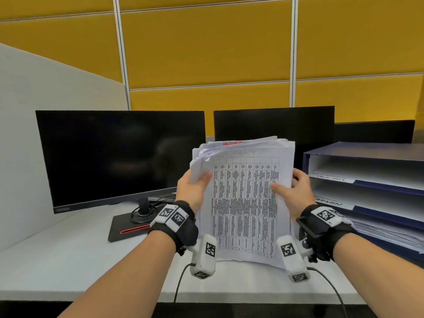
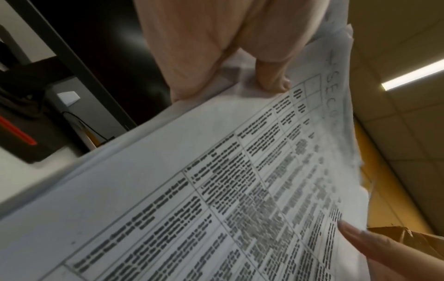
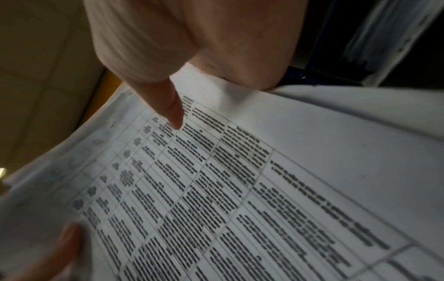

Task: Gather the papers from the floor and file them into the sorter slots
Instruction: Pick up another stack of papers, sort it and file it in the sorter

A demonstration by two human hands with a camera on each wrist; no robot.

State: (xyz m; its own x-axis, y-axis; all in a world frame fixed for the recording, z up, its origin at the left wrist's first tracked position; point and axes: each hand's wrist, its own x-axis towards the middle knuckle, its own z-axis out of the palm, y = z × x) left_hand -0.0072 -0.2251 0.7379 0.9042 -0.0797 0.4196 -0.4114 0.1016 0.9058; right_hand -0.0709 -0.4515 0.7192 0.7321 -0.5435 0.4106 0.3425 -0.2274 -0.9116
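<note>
A thick stack of papers (image 1: 245, 203) stands upright on the desk, its front sheet a printed table. My left hand (image 1: 191, 191) grips the stack's left edge, thumb on the front sheet. My right hand (image 1: 296, 187) grips the right edge, thumb pressed on the table print. In the left wrist view the stack of papers (image 2: 216, 190) fills the frame under my left hand (image 2: 216, 47). The right wrist view shows the stack of papers (image 3: 240, 190) beneath my right hand (image 3: 192, 47). The blue sorter (image 1: 367, 180) with labelled slots stands just right of the stack.
Two dark monitors (image 1: 119, 154) stand behind the stack, one with a black base (image 1: 128, 226) and cables. A white divider (image 1: 34, 99) bounds the left; yellow wall panels (image 1: 206, 49) rise behind. More papers (image 1: 385, 232) lie in the sorter's lowest slot. The white desk (image 1: 80, 260) extends front left.
</note>
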